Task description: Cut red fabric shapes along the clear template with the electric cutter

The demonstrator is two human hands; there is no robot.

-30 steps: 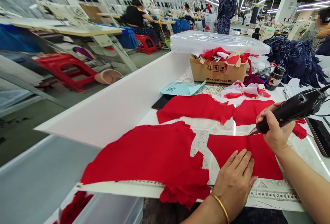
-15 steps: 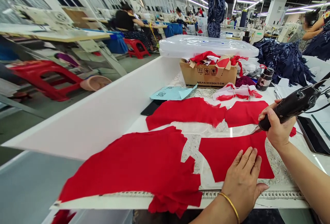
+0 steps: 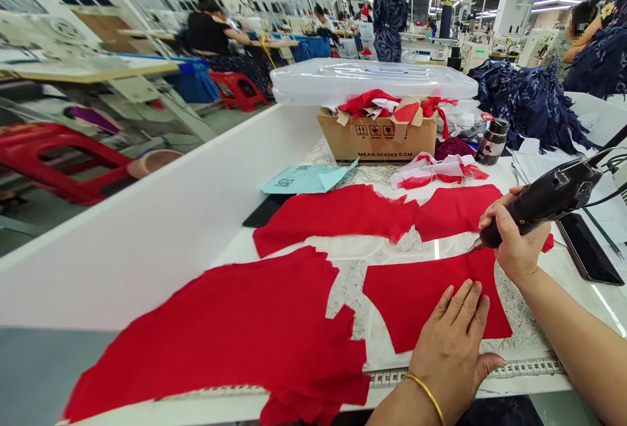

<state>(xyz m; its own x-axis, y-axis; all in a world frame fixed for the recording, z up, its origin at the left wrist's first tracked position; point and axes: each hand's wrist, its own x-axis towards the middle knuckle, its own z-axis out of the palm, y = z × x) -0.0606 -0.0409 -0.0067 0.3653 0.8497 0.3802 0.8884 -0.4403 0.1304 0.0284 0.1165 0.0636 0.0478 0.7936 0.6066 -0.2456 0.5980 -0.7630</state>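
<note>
My left hand (image 3: 453,341), with a gold bangle at the wrist, lies flat with fingers spread on a red fabric piece (image 3: 392,295) with curved sides. My right hand (image 3: 519,243) is wrapped round a black corded power tool (image 3: 553,194), whose kind I cannot make out. Its pointed metal tip (image 3: 474,245) is at the upper edge of that piece. To the left lies a larger red fabric stack (image 3: 210,328) with fanned layers. Farther back lie a long red fabric piece (image 3: 328,213) and a smaller red piece (image 3: 450,210).
A measuring tape (image 3: 529,368) runs along the front edge. Behind the fabric are a cardboard box of scraps (image 3: 386,135), a blue paper (image 3: 308,178), a dark jar (image 3: 492,142) and navy fabric (image 3: 533,102). A phone (image 3: 590,249) lies right. A white panel (image 3: 147,223) borders the left.
The whole view has shifted, so most things sit farther left in the picture. My left hand stays flat on the red piece, and the tool tip remains at its upper edge.
</note>
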